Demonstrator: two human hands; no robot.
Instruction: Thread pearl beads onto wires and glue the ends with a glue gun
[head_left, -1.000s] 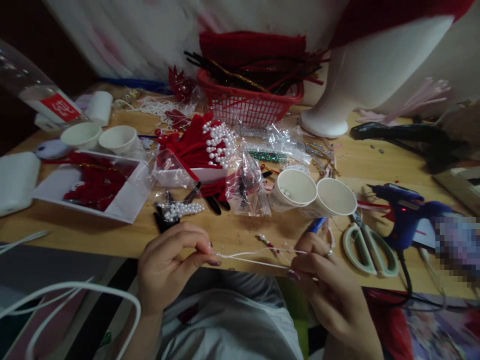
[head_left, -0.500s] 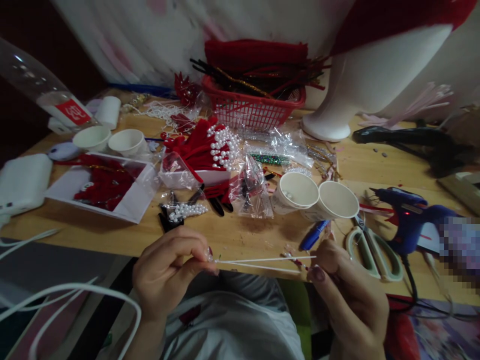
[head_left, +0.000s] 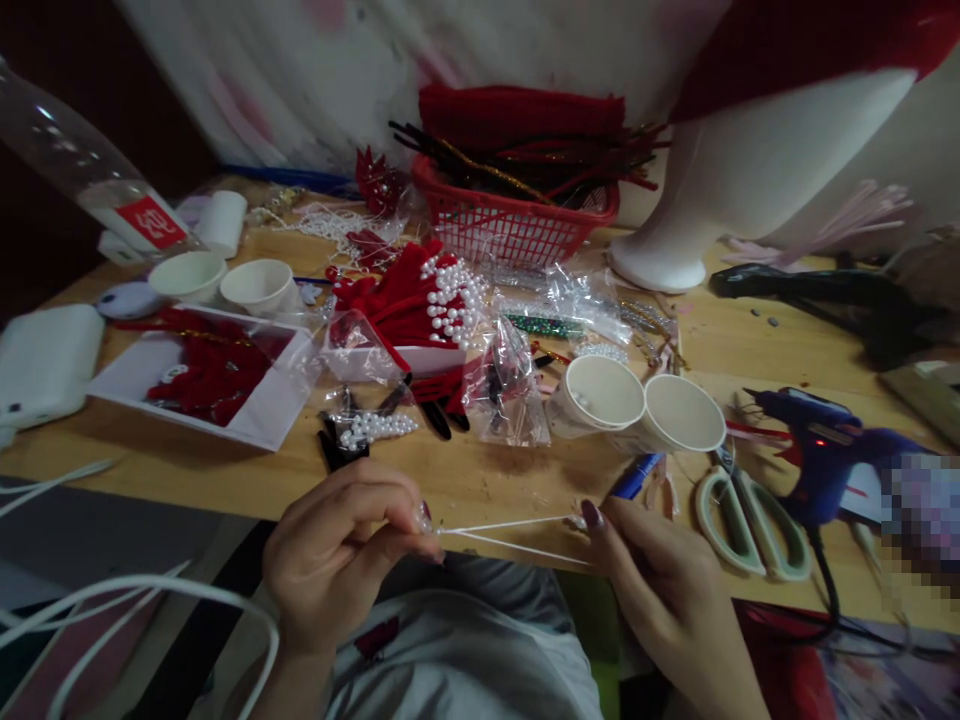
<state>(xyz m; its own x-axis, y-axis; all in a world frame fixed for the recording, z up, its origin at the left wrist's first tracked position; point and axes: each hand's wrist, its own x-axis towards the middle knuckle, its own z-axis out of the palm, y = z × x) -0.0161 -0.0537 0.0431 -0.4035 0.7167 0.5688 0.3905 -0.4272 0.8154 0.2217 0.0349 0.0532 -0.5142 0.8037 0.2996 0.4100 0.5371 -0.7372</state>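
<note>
My left hand is closed in a pinch on small shiny beads at its fingertips. From the beads two thin white strands run to the right, spreading into a narrow V. The far ends of the strands reach my right hand, closed with thumb and forefinger on them. A small, shiny bit shows by my right thumb, too small to make out. Both hands are above the table's front edge, over my lap. Behind my right hand lie a blue pen and green-handled scissors.
Two paper cups stand beyond my right hand, with a blue glue gun farther right. Pearl bead stems, a white box of red pieces and a red basket lie behind. A white cable loops at lower left.
My right hand has moved left, closer to my left hand, and its thumb has shifted along the strands. My left hand still pinches the beads. The view has shifted slightly.
</note>
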